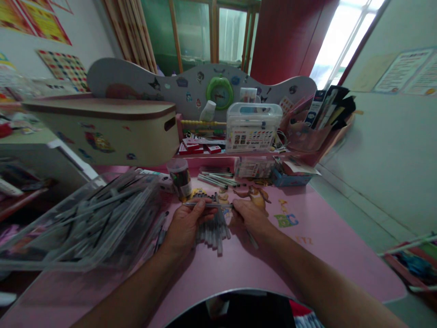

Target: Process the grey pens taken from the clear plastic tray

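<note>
Over the pink desk (239,269), my left hand (184,225) is closed on a thin clear pen (218,206) held level, thumb on top. My right hand (251,218) pinches the pen's dark right end. Out from under the right palm sticks a pale, slender tube (252,240); whether that hand grips it I cannot tell. Just beneath the hands lies a bundle of clear pen barrels (213,232), partly covered by my left fingers. Beyond them stands a clear tub (180,175) with dark small parts inside.
On the left, a large clear plastic bin (85,264) is heaped with pen parts. More pens (218,179) lie at the back, near a blue box (292,177). A shelf holds a lidded cream box (133,141), a clear marker case (253,130) and a green clock (219,93).
</note>
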Demonstrator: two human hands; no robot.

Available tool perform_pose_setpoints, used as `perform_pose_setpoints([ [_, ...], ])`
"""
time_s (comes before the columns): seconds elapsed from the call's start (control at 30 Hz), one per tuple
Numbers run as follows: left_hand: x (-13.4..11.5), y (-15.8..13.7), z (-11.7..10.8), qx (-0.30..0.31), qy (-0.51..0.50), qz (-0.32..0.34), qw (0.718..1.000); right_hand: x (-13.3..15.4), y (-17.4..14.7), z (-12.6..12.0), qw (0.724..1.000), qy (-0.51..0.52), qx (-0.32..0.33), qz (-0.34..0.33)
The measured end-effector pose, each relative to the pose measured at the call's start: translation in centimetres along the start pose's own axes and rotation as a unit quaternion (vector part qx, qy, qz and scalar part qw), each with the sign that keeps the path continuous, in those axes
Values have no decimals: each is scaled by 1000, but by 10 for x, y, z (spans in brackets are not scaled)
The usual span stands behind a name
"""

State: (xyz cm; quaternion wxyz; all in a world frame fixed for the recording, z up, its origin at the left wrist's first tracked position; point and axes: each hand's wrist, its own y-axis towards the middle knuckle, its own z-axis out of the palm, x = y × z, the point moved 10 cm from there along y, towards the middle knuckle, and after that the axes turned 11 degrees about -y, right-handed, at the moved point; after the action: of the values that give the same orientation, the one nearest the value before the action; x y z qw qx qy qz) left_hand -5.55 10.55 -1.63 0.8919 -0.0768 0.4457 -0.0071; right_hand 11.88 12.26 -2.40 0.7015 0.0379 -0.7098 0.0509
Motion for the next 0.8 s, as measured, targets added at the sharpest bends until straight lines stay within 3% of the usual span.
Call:
perform_pose_setpoints([
  [0.13, -5, -1, 2, -3, -6, 8, 1000, -1, -3, 15, 994, 80, 57, 41],
  [0.23, -5, -2, 2, -6, 2, 9, 1000, -6, -8, 19, 985, 152, 37, 72],
  [0.37, -4, -2, 1, -15, 8, 1, 1000, -12, -7, 5, 996, 66, -26, 45],
  [0.47, -6, -2, -1, -25, 3, 12, 1000, -8, -1, 3, 1000, 21, -4, 15],
  [0.57, -11, -1, -5, -39, -12, 32, 999, -6, 2, 3, 997, 66, 21, 44],
  [0.7, -14, 0, -11, -52, -15, 49, 997, -2, -4, 14, 964, 216, 91, 127],
  [0.8, -14, -2, -8, -35, 21, 59, 997, -1, -10, 24, 937, 270, 139, 174],
])
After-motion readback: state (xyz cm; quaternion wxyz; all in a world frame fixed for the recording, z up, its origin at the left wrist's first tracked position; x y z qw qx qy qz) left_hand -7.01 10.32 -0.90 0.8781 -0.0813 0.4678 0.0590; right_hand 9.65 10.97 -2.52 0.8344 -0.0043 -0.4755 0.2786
